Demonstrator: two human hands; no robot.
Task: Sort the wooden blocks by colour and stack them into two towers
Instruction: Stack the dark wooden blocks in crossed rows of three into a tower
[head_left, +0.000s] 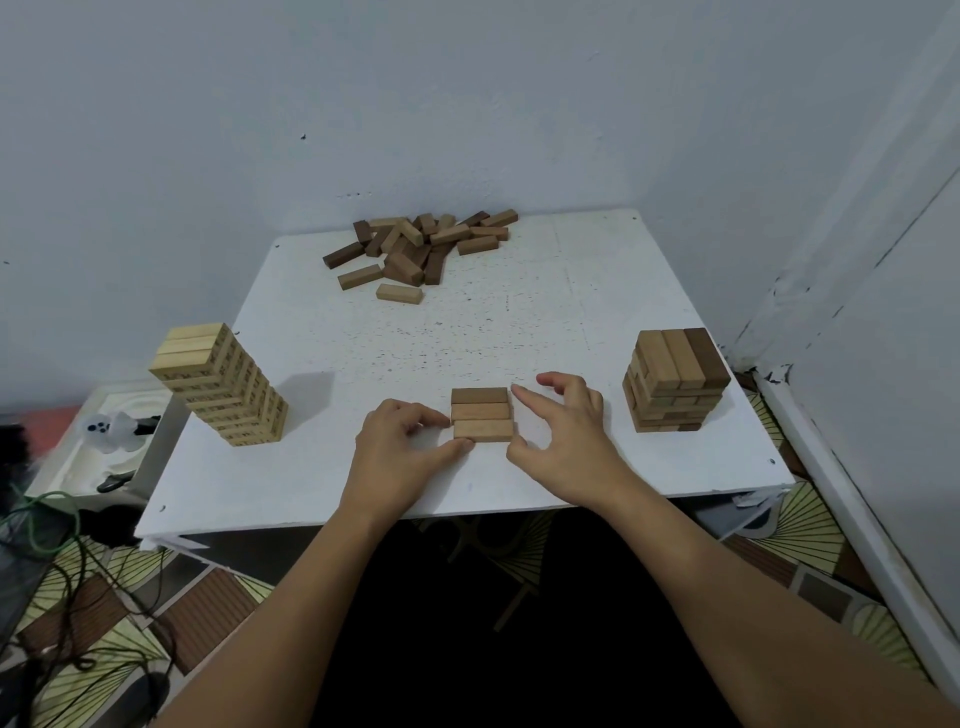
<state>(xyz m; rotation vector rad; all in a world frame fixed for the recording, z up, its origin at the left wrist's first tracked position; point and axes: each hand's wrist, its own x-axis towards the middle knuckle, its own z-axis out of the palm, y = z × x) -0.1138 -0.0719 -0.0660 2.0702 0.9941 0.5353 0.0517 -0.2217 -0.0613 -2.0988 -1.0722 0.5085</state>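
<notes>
Three brown wooden blocks (481, 414) lie flat side by side as one row on the white table (597, 291), near its front edge. My left hand (402, 444) touches the row's left side with thumb and fingertips. My right hand (563, 428) hovers at the row's right side, fingers spread; its thumb is near the front block's right end. A tall pale tower (223, 384) stands at the left. A shorter tower of brown blocks (675, 384) stands at the right. A loose pile of mixed blocks (415, 249) lies at the back.
The table sits in a corner between two pale walls. A white box (83, 457) with a small ghost-like figure stands left of the table. Cables (67, 561) lie on the patterned floor at the lower left.
</notes>
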